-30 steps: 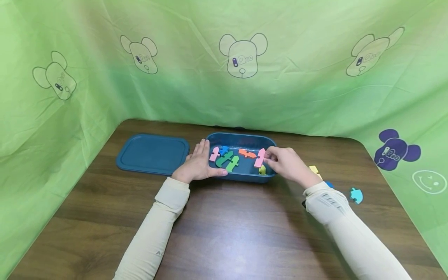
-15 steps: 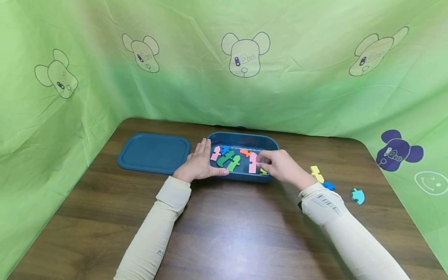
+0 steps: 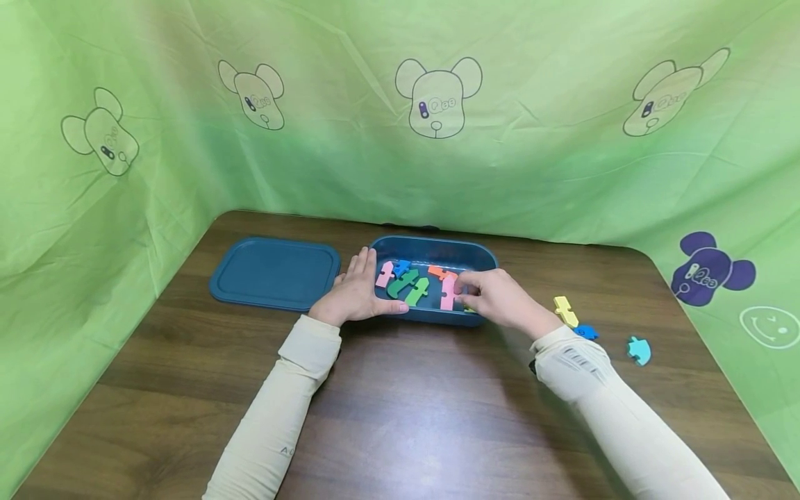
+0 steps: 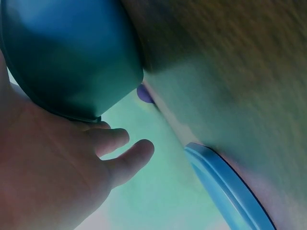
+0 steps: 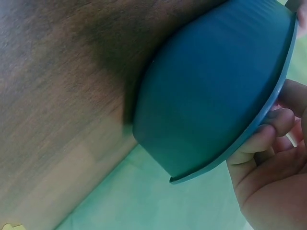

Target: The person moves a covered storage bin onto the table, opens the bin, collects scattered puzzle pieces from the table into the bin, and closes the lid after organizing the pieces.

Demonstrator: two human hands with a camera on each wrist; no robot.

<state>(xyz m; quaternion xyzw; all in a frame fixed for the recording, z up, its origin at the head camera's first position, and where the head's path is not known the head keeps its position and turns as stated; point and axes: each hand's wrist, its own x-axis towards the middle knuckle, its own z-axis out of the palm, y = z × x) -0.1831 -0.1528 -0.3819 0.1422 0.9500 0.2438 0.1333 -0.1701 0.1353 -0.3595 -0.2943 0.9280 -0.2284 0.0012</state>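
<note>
A dark blue plastic box (image 3: 431, 317) stands on the table with several foam puzzle pieces inside. My right hand (image 3: 500, 295) reaches over its right end and pinches a pink puzzle piece (image 3: 446, 294) between thumb and fingers. Left of that lie a light green piece (image 3: 417, 292), a dark green piece (image 3: 403, 283), a smaller pink piece (image 3: 384, 276) and a blue piece (image 3: 402, 267). An orange piece (image 3: 435, 271) is behind. My left hand (image 3: 350, 295) rests on the box's left end, fingers straight. In the right wrist view, the box wall (image 5: 206, 96) hides the pieces.
The blue lid (image 3: 275, 272) lies flat left of the box. Right of my right wrist are a yellow piece (image 3: 565, 311), a blue piece (image 3: 586, 332) and a turquoise piece (image 3: 638, 351). A green printed cloth (image 3: 531, 180) hangs behind the table.
My right hand has moved left inside the box with the pink puzzle piece, which now overlaps the orange piece. My left hand keeps its place on the box.
</note>
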